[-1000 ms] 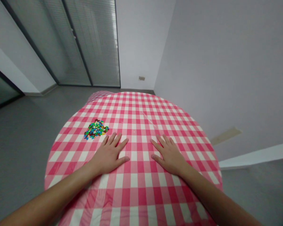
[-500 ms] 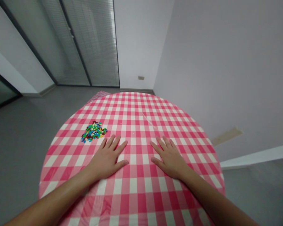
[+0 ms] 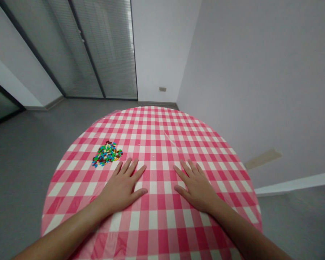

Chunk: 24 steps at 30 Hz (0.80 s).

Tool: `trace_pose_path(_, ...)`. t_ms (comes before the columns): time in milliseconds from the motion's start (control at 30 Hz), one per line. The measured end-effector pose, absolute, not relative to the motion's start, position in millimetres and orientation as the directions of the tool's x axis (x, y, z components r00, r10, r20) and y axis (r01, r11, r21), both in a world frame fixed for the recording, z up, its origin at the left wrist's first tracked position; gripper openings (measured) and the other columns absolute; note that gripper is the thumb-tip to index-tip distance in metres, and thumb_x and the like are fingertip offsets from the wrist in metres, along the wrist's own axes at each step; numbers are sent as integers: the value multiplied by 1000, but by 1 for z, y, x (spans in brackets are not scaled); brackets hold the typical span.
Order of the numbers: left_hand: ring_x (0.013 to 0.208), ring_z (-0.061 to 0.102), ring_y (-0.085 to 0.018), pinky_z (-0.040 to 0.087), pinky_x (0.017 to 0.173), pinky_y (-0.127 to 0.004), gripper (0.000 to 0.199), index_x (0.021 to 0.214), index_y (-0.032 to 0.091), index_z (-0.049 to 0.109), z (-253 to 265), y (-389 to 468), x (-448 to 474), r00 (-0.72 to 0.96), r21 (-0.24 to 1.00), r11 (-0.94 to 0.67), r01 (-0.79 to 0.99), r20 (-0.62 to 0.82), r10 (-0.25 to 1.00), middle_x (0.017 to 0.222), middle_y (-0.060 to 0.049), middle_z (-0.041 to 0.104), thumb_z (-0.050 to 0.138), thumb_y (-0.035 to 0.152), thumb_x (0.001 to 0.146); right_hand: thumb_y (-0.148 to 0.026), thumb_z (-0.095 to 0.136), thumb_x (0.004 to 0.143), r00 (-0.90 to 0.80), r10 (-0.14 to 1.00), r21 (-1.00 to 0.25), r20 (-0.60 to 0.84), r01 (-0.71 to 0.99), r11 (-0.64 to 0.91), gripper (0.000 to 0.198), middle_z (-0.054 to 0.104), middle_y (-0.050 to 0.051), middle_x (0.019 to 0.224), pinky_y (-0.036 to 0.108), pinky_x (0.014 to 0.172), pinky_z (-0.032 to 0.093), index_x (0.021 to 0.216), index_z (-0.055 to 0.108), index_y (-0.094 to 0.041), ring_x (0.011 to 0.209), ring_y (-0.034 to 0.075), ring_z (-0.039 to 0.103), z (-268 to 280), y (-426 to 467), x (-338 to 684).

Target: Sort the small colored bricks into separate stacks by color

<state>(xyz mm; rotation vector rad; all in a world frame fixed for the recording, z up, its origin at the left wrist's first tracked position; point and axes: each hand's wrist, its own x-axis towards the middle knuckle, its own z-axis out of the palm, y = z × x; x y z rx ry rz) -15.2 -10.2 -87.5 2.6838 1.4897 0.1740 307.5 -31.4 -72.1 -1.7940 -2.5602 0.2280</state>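
My left hand (image 3: 121, 187) lies palm down on a round table covered by a red-and-white checked tablecloth (image 3: 159, 144), fingers spread and holding nothing. To its right, across a gap, my right hand (image 3: 196, 186) rests flat in the same way, fingers apart. A heap of small colourful pieces (image 3: 107, 154), mostly green, blue, yellow and dark brown, sits just beyond and left of my left fingertips, apart from them. The pieces look like little building bricks, too small to tell for sure.
A wall (image 3: 254, 83) runs along the right side, with a beige strip (image 3: 264, 159) near the table edge. Behind the table are a glass partition with blinds (image 3: 105, 50) and a wall socket plate (image 3: 163, 89). Grey floor (image 3: 16, 173) shows at the left.
The view has shifted slightly, so table and hands appear a little lower. Both hands stay flat in place, and the heap has not visibly changed.
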Motion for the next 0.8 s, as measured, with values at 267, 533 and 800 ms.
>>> trace_pose_path(267, 156, 25, -45, 29, 120, -67, 76, 162, 31, 40, -85, -12, -15, 529, 103, -532, 840, 60, 847, 168, -17, 34, 45, 73, 99, -69, 40, 101, -349, 935, -101, -68, 934, 342, 73, 30, 15, 170, 71, 122, 23, 163, 38, -31, 158, 44, 19, -75, -32, 309)
trace_pose_path(533, 156, 24, -45, 28, 121, -68, 77, 162, 31, 40, -84, -12, -14, 528, 102, -530, 842, 47, 848, 168, -17, 33, 43, 74, 99, -68, 39, 101, -351, 933, -94, -76, 934, 344, 73, 28, 15, 170, 70, 123, 22, 163, 37, -30, 158, 44, 18, -75, -32, 309)
trace_pose_path(800, 157, 23, -45, 27, 121, -68, 77, 161, 30, 41, -83, -12, -14, 524, 135, -525, 841, 43, 851, 169, -17, 31, 45, 74, 98, -68, 39, 102, -345, 935, -81, -83, 937, 338, 73, 30, 15, 170, 69, 123, 23, 163, 39, -29, 158, 44, 18, -74, -32, 308)
